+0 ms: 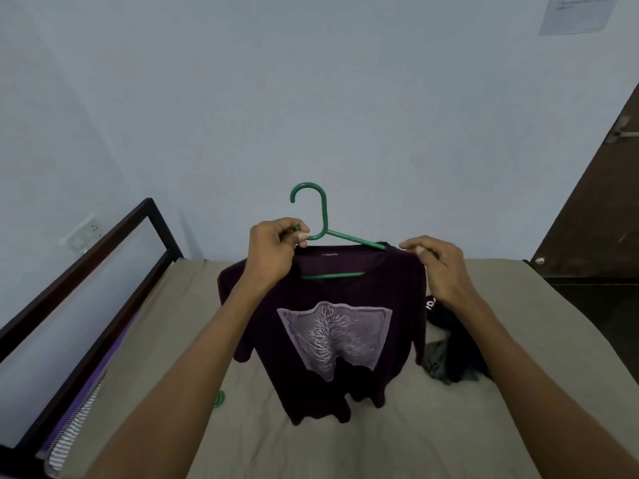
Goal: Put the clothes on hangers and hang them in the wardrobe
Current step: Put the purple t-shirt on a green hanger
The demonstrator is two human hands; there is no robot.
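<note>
Left hand (276,250) pinches the green hanger (325,216) at its left arm; right hand (439,267) pinches the dark purple T-shirt (332,326) shoulder. Hanger upright, hook opening leftward; shirt hangs lengthwise downward between both hands, above the bed (449,426).

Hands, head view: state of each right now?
Left hand: grips the green hanger.
Right hand: pinches the purple T-shirt at its shoulder.

A bed (380,444) is covered by a beige sheet; dark clothes (453,354) are heaped on it at right.
</note>
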